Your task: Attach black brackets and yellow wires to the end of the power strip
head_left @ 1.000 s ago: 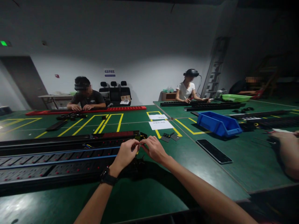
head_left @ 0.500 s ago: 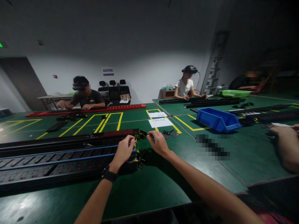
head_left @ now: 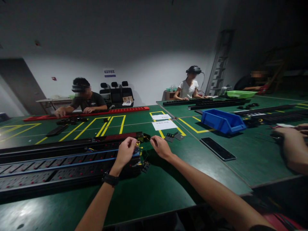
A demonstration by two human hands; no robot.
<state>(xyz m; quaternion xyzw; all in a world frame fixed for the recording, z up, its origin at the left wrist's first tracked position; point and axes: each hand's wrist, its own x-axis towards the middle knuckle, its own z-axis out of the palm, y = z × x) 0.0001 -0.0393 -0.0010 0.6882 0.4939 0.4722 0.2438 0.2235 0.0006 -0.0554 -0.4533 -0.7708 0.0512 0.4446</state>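
Note:
A long black power strip (head_left: 79,171) with rows of sockets and red dots lies on the table at the left, blue lines running along it. Over its right end my left hand (head_left: 126,150) is closed in a pinch by yellow wires (head_left: 139,146); what sits between the fingertips is too small to make out. Just to the right, my right hand (head_left: 160,147) pinches a small black end piece (head_left: 146,138) beside the strip's end. Another small black piece (head_left: 145,166) hangs at the near corner of that end.
Small black plates (head_left: 173,136) and paper sheets (head_left: 164,125) lie beyond my right hand. A blue bin (head_left: 222,122) and a phone (head_left: 218,148) are to the right. A co-worker's hand (head_left: 290,144) works at the right edge. Two people sit across the table by a red rail (head_left: 130,110) and black rails.
Both hands stay near the strip's end with almost the same pinch. The view has shifted slightly. The co-worker at the far left has moved a hand left.

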